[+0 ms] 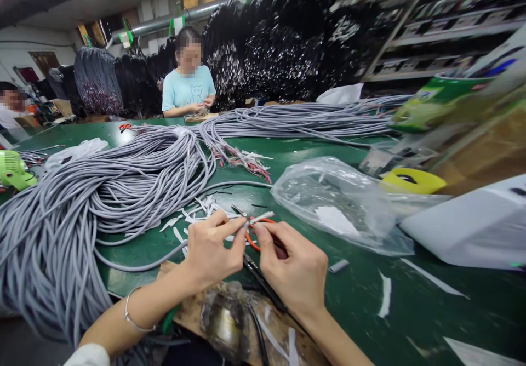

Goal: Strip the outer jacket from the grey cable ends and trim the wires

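Note:
A grey cable (154,266) runs from the left into my left hand (216,245), whose thumb and index finger pinch it near its end. My right hand (290,264) is closed too, thumb and finger pressed at the whitish stripped cable end (263,216). That end points up to the right between the hands. Just behind the fingers lies a pair of cutters with orange handles (251,241), partly hidden by my hands. A slim black tool (263,284) lies below, between my wrists.
A large bundle of grey cables (135,179) covers the left, with more cables (296,119) behind. White paper scraps (385,295) lie about. On the right are a clear plastic bag (329,201) and a yellow tape roll (413,181). A co-worker (189,89) sits across the table.

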Demonstrator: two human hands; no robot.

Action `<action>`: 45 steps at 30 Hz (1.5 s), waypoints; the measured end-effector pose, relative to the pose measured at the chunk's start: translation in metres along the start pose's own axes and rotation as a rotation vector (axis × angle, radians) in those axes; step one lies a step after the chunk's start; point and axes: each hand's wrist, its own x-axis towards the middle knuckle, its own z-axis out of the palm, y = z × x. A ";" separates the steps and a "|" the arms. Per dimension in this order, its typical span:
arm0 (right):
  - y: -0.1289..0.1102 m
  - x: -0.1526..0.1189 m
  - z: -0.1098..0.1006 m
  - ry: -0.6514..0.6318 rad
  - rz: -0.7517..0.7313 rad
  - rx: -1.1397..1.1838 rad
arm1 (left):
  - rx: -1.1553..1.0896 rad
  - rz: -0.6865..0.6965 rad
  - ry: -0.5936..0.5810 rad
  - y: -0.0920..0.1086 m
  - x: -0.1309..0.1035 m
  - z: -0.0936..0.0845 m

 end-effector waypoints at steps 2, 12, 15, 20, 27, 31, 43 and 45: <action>-0.001 -0.002 0.002 0.065 -0.090 -0.067 | 0.026 0.002 -0.023 0.001 0.000 0.000; 0.004 0.003 -0.009 0.181 -0.250 -0.141 | -0.133 -0.082 0.095 0.001 0.007 -0.006; 0.003 0.005 -0.011 0.190 -0.270 -0.115 | -0.125 -0.061 0.113 0.001 0.007 -0.006; 0.002 0.003 -0.009 0.152 -0.258 -0.120 | -0.116 -0.015 0.122 0.002 0.004 -0.005; 0.003 0.004 -0.009 0.117 -0.245 -0.081 | -0.112 0.021 0.133 0.001 0.002 -0.003; 0.001 0.003 -0.007 0.042 -0.079 0.067 | -0.030 0.119 0.125 0.001 -0.002 0.000; 0.004 0.000 -0.003 0.140 -0.210 -0.012 | 0.012 0.078 0.058 0.004 -0.003 -0.001; 0.000 -0.002 -0.002 0.143 -0.184 0.006 | 0.050 0.087 0.043 0.000 -0.003 0.001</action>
